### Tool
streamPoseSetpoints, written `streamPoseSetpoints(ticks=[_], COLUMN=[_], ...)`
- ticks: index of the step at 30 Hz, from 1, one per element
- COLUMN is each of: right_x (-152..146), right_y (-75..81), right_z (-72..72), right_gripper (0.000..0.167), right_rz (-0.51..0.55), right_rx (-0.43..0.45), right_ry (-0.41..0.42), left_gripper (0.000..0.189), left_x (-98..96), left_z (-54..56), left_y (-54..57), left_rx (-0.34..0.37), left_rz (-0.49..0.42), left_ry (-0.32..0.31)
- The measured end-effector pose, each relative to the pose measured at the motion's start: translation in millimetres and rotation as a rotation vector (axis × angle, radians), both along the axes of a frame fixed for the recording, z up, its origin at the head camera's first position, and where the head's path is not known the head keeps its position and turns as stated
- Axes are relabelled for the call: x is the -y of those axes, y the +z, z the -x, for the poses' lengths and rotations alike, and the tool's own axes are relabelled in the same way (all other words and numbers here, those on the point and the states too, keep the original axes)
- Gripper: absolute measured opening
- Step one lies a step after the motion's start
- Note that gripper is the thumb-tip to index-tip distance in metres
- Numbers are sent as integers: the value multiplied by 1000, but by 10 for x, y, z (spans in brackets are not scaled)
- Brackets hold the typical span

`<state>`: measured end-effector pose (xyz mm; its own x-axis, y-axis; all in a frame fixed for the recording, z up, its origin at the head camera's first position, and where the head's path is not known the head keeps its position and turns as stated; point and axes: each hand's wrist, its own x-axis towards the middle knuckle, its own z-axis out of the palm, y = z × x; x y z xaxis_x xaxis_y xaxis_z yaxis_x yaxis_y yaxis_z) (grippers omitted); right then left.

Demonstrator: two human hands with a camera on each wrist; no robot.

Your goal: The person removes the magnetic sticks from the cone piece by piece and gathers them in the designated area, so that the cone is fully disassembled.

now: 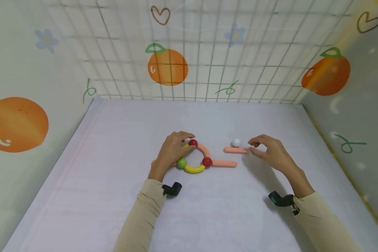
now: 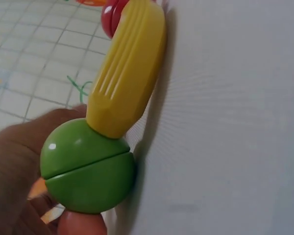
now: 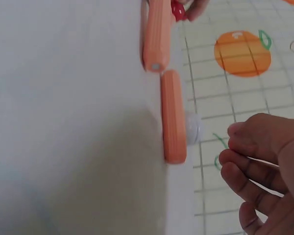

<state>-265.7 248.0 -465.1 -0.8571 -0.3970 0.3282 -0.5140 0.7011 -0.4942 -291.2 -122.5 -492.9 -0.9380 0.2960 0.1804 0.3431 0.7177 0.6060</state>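
Note:
My left hand point(image 1: 173, 148) holds the upper red ball point(image 1: 193, 143) between thumb and fingers. That ball belongs to a ring with a curved orange piece point(image 1: 204, 150), a second red ball point(image 1: 207, 162), a curved yellow piece point(image 1: 194, 169) and a green ball point(image 1: 181, 163). Another yellow piece is mostly hidden behind the left hand. From the second red ball a straight orange stick point(image 1: 225, 163) points right; from the green ball another goes left beneath the wrist. My right hand point(image 1: 271, 150), fingers loosely bent around nothing, hovers beside a loose orange stick point(image 3: 174, 117) and a white ball point(image 1: 236, 142).
A pale cloth covers the tabletop point(image 1: 220, 213). Behind it stands a wire grid point(image 1: 208, 70) with a sheet printed with oranges. Side panels point(image 1: 22, 77) rise at left and right. Both wrists wear black cameras point(image 1: 173, 189).

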Motion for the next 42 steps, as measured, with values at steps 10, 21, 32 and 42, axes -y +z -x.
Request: streamPoseSetpoints(ticks=[10, 21, 32, 42], right_x=[343, 565, 604, 666], right_y=[66, -64, -189, -158], right_z=[-258, -263, -341, -286], right_gripper=[25, 27, 17, 17], right_rz=[-14, -116, -249, -205], right_rx=[-19, -55, -75, -23], right_ry=[131, 166, 122, 210], left_gripper=[22, 24, 20, 21], left_x=[-184, -317, -389, -318], left_z=[-397, -474, -532, -474], left_y=[126, 61, 13, 11], left_rx=[-30, -79, -75, -112], left_rz=[-73, 83, 70, 64], left_ry=[-169, -219, -239, -223])
